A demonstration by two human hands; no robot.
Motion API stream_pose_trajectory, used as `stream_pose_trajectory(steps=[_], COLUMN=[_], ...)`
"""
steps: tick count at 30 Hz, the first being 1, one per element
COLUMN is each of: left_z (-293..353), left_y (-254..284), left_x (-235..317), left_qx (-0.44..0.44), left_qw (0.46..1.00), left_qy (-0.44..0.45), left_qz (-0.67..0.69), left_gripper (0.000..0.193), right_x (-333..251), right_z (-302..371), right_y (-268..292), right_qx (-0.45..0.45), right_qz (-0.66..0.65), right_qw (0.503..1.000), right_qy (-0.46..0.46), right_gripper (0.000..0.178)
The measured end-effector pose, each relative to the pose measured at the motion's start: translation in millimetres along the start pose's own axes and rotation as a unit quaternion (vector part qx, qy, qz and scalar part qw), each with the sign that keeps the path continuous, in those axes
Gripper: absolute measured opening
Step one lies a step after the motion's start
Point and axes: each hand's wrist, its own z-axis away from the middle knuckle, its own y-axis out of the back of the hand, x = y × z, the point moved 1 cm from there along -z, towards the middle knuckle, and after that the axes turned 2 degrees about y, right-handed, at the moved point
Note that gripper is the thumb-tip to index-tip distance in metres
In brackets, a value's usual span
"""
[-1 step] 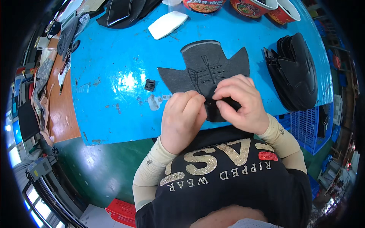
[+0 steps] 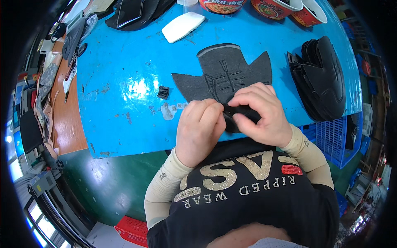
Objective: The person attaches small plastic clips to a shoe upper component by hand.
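Note:
A dark grey flat cut panel (image 2: 248,73) lies on the blue table, with pointed side flaps, a rounded top and black stitched lines across its middle. Over its lower part, my left hand (image 2: 199,126) is closed, fingertips pinched together; what they grip is too small and dark to make out. Close beside it, my right hand (image 2: 264,113) is curled, its thumb and forefinger apart above black material. That black material partly hides under both hands. A small bundle of short black strips (image 2: 163,92) sits left of the panel.
On the right stands a stack of black padded pieces (image 2: 320,80). A white pad (image 2: 182,27) lies beyond the panel. Red printed paper bowls (image 2: 271,9) line the far edge, and black pieces (image 2: 134,16) are at far left. A blue crate (image 2: 333,142) is below the right edge.
My right forefinger and thumb have shifted slightly left and spread a little farther apart. My left hand stays nearly in place.

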Motion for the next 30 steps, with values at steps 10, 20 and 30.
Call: stream_pose_trajectory(steps=[10,20,30], left_z=[1.8,-4.9,-15.5], left_y=[8.6,1.7,-5.1], left_x=[-5.8,-8.6,-5.9], left_qx=[0.034,0.005,-0.056], left_qw=[0.999,0.997,0.986], left_qy=[0.004,0.018,0.022], left_qz=[-0.034,-0.079,-0.157], left_gripper=[0.021,0.021,0.031], right_x=[15.3,35.1,38.2], right_z=[-10.6,-27.2,-24.7], right_y=[5.1,-19.7,-22.6], right_qx=[-0.013,0.036,0.035], right_qz=[0.171,0.123,0.138], right_qw=[0.981,0.991,0.989], right_qy=[0.092,0.039,0.035], right_gripper=[0.014,0.011,0.011])
